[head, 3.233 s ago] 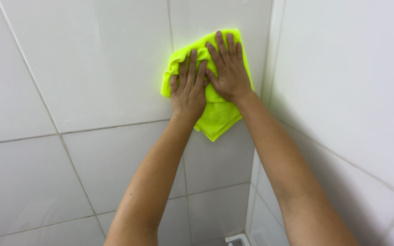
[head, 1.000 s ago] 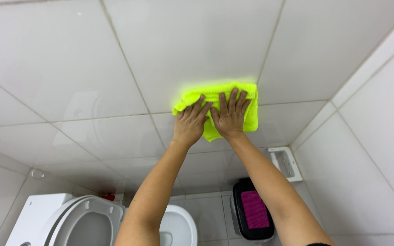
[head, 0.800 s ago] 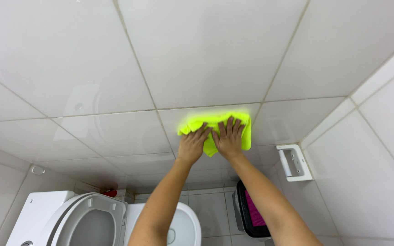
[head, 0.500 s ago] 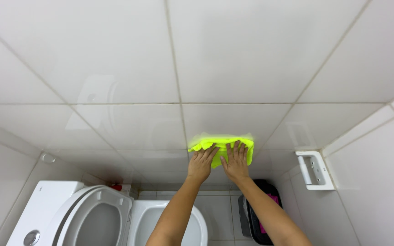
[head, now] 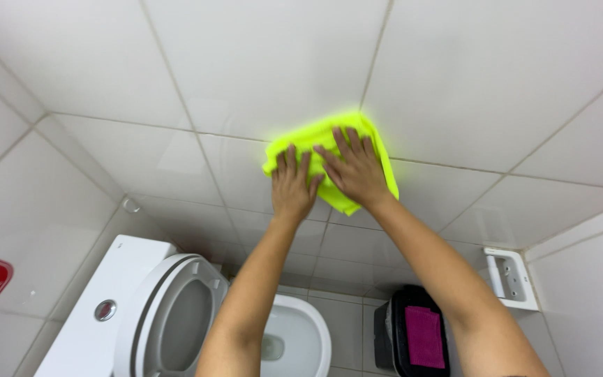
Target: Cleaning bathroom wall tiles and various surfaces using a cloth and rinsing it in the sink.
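1. Left hand: flat, fingers spread, pressing the lower left part of a neon yellow microfibre cloth against the white tiled wall.
2. Right hand: flat, fingers spread, pressing the cloth's middle, just beside the left hand.
3. Below: white toilet with lid raised, black bin with magenta top, white wall holder near the corner.
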